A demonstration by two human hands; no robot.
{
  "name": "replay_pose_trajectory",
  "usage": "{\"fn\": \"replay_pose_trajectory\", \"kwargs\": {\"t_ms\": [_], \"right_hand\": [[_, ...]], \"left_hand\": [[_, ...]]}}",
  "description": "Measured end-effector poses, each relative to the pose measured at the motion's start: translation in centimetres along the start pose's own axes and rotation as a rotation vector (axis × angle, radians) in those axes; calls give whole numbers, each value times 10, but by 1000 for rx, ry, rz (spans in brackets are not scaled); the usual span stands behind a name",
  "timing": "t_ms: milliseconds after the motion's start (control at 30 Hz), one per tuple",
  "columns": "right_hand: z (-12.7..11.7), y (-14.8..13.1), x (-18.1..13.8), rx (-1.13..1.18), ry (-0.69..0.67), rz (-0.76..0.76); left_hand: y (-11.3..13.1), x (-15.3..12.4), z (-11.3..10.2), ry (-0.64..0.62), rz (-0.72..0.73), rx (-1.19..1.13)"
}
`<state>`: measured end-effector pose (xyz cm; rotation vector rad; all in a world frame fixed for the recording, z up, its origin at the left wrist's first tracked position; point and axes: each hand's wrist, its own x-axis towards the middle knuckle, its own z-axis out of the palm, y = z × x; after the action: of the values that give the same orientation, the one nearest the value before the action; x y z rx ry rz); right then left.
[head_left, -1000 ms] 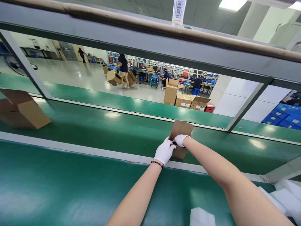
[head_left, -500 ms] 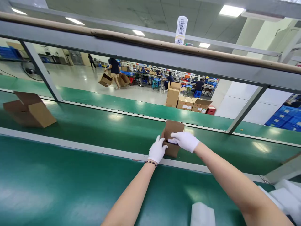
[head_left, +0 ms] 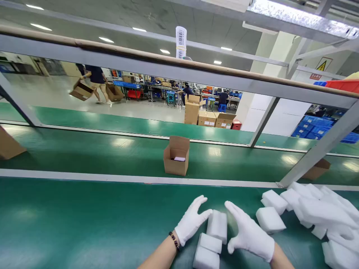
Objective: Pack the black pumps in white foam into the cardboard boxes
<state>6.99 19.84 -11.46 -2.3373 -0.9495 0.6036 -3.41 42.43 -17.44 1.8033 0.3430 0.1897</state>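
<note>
My left hand (head_left: 193, 220), in a white glove, is open just left of a white foam block (head_left: 217, 226) on the green surface. On the block's other side my right hand (head_left: 248, 233), gloved too, is open with thumb and fingers apart. Nothing is held in either hand; whether the left thumb touches the block I cannot tell. Closer to me lie more white foam pieces (head_left: 207, 250). Beyond the pale rail, an open brown cardboard box (head_left: 176, 166) stands upright with its lid flap raised; a pale lilac item (head_left: 180, 158) shows inside.
A heap of white foam pieces (head_left: 322, 211) lies at the right. Another cardboard box (head_left: 316, 170) sits behind the slanted post (head_left: 316, 147); part of a box (head_left: 9, 144) shows at far left. A metal beam (head_left: 157, 63) crosses above. A person carrying cartons (head_left: 95, 80) walks in the background.
Both hands have left the cardboard box and come back toward me, opening on either side of the foam block. My view has swung right, bringing the foam heap into sight.
</note>
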Motion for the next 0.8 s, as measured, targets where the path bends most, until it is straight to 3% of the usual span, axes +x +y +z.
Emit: {"fn": "replay_pose_trajectory", "kwargs": {"t_ms": [100,333,500,633,700,800], "right_hand": [[26,14,0,81,1,9],[37,33,24,424,318,-51],[61,26,42,616,543,-120],[85,22,53,417,719,-284],[90,23,58,379,674,-358],[90,24,60,447,487,-413]], "left_hand": [[-2,-10,22,-125,-91,-285],[2,-10,41,-213,-130,-869],[-4,11,42,95,-216,-1063],[-11,25,40,71,-248,-1036],[-13,29,35,131,-201,-1042],[-15,33,25,281,-137,-1047]]}}
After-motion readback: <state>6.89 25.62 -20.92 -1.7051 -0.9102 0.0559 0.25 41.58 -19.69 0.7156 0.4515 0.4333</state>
